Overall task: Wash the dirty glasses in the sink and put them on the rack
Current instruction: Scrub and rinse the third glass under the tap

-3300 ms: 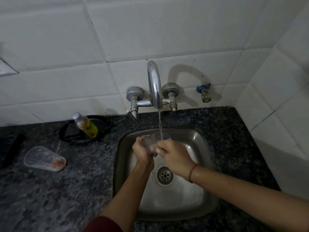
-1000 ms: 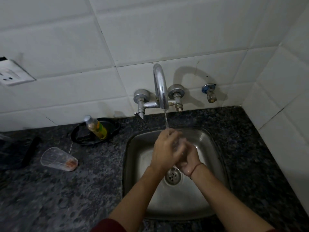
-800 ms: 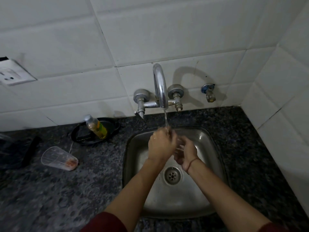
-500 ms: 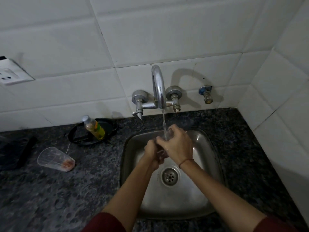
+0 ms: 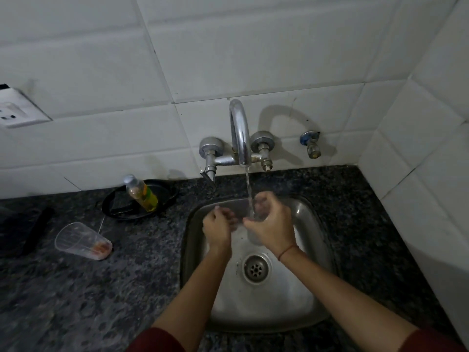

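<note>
Head view. Since half a second ago: hands parted. Left hand (image 5: 217, 228) now left of tap (image 5: 239, 133) stream, right hand (image 5: 270, 222) under it. Right fingers wrapped round glass (image 5: 254, 238), mouth up below tap, over steel sink (image 5: 317, 224). Left fingers curled; contact with glass: cannot tell, blurred. Glass clear, thin-walled, tapered. Judged light, wet, slippery: grip mid-wall, not rim. Second glass (image 5: 81, 241) on side, left of sink, reddish residue.

Hands (image 5: 271, 224) and glass (image 5: 254, 238) under tap (image 5: 239, 133)
</note>
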